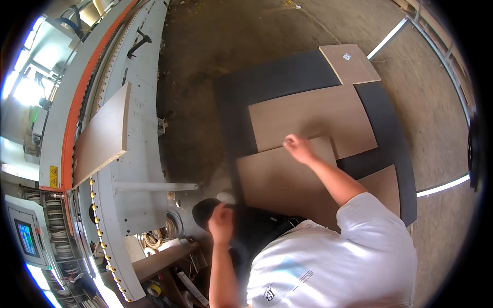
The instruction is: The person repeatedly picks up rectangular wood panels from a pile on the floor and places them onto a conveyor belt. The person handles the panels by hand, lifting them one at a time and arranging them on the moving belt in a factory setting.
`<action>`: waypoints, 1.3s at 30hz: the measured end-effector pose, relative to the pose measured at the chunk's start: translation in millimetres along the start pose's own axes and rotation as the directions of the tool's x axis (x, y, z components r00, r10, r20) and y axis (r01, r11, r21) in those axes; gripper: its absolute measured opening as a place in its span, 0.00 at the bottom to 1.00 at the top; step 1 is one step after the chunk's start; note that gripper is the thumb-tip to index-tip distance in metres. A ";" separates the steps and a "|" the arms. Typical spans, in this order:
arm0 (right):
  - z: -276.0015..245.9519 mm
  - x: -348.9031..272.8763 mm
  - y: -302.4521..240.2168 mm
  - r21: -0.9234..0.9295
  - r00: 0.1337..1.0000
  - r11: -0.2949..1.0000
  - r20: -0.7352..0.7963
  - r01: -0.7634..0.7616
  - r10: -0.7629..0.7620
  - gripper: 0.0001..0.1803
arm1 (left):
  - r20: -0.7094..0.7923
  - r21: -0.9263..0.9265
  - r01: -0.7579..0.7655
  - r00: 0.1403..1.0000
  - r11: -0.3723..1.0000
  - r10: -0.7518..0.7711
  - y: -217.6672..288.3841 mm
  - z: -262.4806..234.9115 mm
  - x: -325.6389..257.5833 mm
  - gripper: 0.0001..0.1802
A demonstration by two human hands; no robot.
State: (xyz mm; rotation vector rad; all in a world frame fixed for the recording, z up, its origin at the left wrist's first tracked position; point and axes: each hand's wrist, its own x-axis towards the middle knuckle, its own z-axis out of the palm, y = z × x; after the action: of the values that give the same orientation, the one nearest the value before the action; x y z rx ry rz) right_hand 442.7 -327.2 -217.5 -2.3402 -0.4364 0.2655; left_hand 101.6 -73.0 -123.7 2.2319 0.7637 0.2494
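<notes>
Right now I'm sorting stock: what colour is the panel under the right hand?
Light tan wood grain panel under the right hand, seen in the head view.

Woodworking shop — edge-banding machine (128,128), stacked panels (313,123)

At the left we see a long grey machine (134,154) with an orange strip (77,102) along its far edge, and a pale wood panel (102,136) lies on its bed. A small control screen (25,237) glows near the machine's lower left corner, with a yellow warning sticker (53,176) above it. Coils of edge banding (159,237) sit below the machine. On the concrete floor (215,41) we see a dark mat (277,77), and a small brown board (349,63) rests at its far right corner.
</notes>
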 end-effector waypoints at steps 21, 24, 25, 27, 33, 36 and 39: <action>-208.8 223.6 177.0 -0.570 0.822 0.622 -0.186 -0.536 0.538 0.86 | -0.043 0.398 -0.249 0.956 0.883 0.289 40.2 38.8 34.9 0.10; -215.0 232.5 174.6 -0.555 0.788 0.618 -0.120 -0.557 0.603 0.88 | -0.014 0.411 -0.236 0.964 0.880 0.265 41.6 38.6 40.0 0.09; -218.1 236.0 163.5 -0.567 0.782 0.610 -0.102 -0.553 0.615 0.87 | -0.019 0.411 -0.222 0.968 0.884 0.252 39.2 39.8 39.2 0.09; -222.1 233.1 143.5 -0.591 0.761 0.587 -0.072 -0.553 0.645 0.87 | -0.016 0.411 -0.208 0.972 0.888 0.235 39.8 40.3 41.2 0.08; -218.6 255.5 139.2 -0.745 0.878 0.603 0.050 -0.285 0.477 0.77 | -0.017 0.386 -0.244 0.962 0.890 0.271 42.3 39.9 45.8 0.09; -193.7 271.0 129.1 -0.751 0.924 0.629 0.071 -0.199 0.377 0.71 | -0.018 0.342 -0.263 0.958 0.902 0.286 43.6 38.8 49.4 0.09; -162.9 279.1 92.2 -0.790 0.929 0.599 0.114 -0.130 0.352 0.68 | -0.024 0.326 -0.265 0.957 0.907 0.288 45.0 35.2 49.2 0.10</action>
State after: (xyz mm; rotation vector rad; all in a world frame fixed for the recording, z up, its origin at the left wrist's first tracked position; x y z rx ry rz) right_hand 772.0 -384.8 -183.7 -3.2623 -0.3959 0.6280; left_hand 175.2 -89.2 -118.9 2.6566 0.5505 0.3656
